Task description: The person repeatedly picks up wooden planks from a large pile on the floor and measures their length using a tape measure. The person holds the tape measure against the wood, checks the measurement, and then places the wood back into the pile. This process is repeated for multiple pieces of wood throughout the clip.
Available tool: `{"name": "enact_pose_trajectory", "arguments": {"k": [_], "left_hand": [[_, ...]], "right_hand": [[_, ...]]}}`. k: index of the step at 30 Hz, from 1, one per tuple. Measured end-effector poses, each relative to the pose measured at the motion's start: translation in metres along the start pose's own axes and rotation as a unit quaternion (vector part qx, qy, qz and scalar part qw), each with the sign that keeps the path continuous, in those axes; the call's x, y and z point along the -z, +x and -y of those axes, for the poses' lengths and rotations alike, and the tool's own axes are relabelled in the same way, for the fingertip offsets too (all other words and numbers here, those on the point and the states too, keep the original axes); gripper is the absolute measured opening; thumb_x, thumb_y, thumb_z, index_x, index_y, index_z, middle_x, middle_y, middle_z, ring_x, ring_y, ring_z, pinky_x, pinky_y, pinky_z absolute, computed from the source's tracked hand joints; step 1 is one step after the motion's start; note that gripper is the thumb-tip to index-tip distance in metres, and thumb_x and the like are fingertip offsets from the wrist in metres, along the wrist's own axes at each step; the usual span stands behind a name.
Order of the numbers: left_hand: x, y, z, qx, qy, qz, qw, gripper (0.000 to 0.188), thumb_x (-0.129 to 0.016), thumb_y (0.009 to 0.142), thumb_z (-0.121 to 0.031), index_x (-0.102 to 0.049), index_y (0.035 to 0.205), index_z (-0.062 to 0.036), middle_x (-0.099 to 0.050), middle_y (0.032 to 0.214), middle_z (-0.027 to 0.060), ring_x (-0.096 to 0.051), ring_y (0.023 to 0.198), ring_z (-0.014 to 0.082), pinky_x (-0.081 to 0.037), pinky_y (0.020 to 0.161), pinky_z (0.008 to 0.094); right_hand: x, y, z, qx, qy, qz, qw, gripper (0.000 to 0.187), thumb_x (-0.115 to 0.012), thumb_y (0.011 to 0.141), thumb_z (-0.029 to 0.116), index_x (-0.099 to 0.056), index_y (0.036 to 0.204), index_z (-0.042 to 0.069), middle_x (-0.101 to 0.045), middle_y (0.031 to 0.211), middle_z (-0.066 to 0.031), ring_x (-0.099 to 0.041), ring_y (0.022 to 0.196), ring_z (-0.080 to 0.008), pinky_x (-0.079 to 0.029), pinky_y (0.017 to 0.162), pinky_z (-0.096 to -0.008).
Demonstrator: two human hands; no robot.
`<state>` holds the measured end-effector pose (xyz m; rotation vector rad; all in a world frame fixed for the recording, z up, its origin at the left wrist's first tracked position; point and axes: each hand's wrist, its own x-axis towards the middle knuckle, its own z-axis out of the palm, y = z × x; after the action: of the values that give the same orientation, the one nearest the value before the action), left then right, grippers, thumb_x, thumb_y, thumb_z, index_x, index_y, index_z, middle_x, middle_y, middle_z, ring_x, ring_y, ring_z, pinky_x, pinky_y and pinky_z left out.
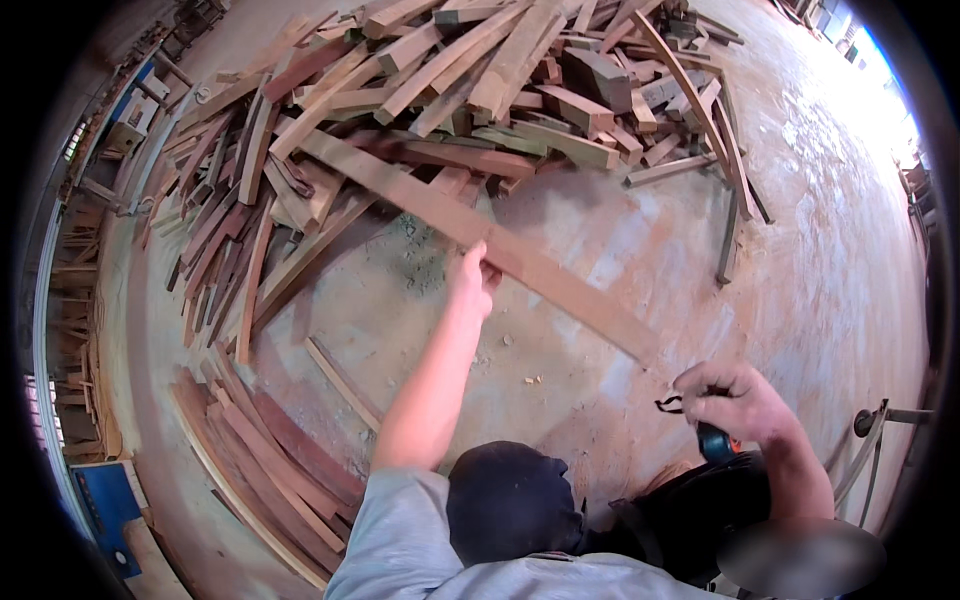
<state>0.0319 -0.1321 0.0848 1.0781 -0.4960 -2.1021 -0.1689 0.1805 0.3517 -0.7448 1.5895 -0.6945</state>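
Observation:
A long, flat wooden board [575, 285] slants across the middle of the head view, its far end reaching over the edge of the wood pile. My left hand [472, 280] is closed around the board's near edge at about mid-length, thumb on top. To the right, past the board's near end, my right hand [738, 398] is curled around a small teal and black tape measure [714, 442] with a bit of orange on it. A black strap or loop sticks out from that hand. The palm covers much of the tape measure.
A large, jumbled pile of wood pieces [590, 80] covers the far floor. Long boards [275, 440] lie stacked at lower left, beside a thin loose strip [342, 384]. A blue panel [105, 510] stands at the left rim, a metal stand [876, 430] at the right.

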Motion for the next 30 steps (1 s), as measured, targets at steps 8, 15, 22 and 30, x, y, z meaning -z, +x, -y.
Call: {"name": "enact_pose_trajectory", "arguments": {"k": [8, 15, 22, 30], "left_hand": [[0.043, -0.109, 0.054, 0.014, -0.101, 0.205, 0.973, 0.039, -0.061, 0.097, -0.019, -0.05, 0.133, -0.0109, -0.058, 0.128, 0.002, -0.053, 0.12, 0.0197, -0.039, 0.103, 0.0394], [0.03, -0.116, 0.071, 0.054, -0.154, 0.282, 0.945, 0.032, -0.06, 0.097, -0.02, -0.054, 0.128, -0.0134, -0.058, 0.128, 0.0, -0.051, 0.122, 0.0187, -0.038, 0.105, 0.0399], [0.015, -0.13, 0.094, 0.144, -0.092, 0.302, 0.938, 0.032, -0.057, 0.099, -0.024, -0.052, 0.129, -0.0123, -0.056, 0.13, 0.0019, -0.053, 0.119, 0.0192, -0.039, 0.104, 0.0406], [-0.007, -0.059, 0.013, -0.008, -0.074, 0.106, 0.992, 0.042, -0.071, 0.09, -0.037, -0.054, 0.114, -0.0081, -0.057, 0.114, 0.0052, -0.056, 0.108, 0.0211, -0.046, 0.094, 0.04]], "right_hand": [[0.023, 0.03, -0.048, -0.061, -0.374, 0.032, 0.925, 0.059, -0.076, 0.078, 0.034, -0.062, 0.12, -0.004, -0.07, 0.102, -0.0201, -0.068, 0.093, -0.0328, -0.052, 0.085, -0.0369], [0.013, 0.02, -0.059, -0.202, -0.439, 0.172, 0.859, 0.058, -0.073, 0.079, 0.051, -0.065, 0.117, 0.007, -0.071, 0.095, -0.019, -0.066, 0.093, -0.0376, -0.051, 0.083, -0.0424], [0.023, 0.009, -0.084, -0.249, -0.514, 0.175, 0.802, 0.039, -0.068, 0.082, 0.046, -0.072, 0.1, 0.011, -0.071, 0.087, -0.0149, -0.067, 0.088, -0.0339, -0.053, 0.078, -0.0427], [0.047, -0.025, -0.131, -0.164, -0.568, -0.047, 0.805, 0.029, -0.072, 0.081, 0.033, -0.068, 0.094, 0.008, -0.066, 0.092, -0.0121, -0.066, 0.089, -0.032, -0.053, 0.077, -0.0427]]}}
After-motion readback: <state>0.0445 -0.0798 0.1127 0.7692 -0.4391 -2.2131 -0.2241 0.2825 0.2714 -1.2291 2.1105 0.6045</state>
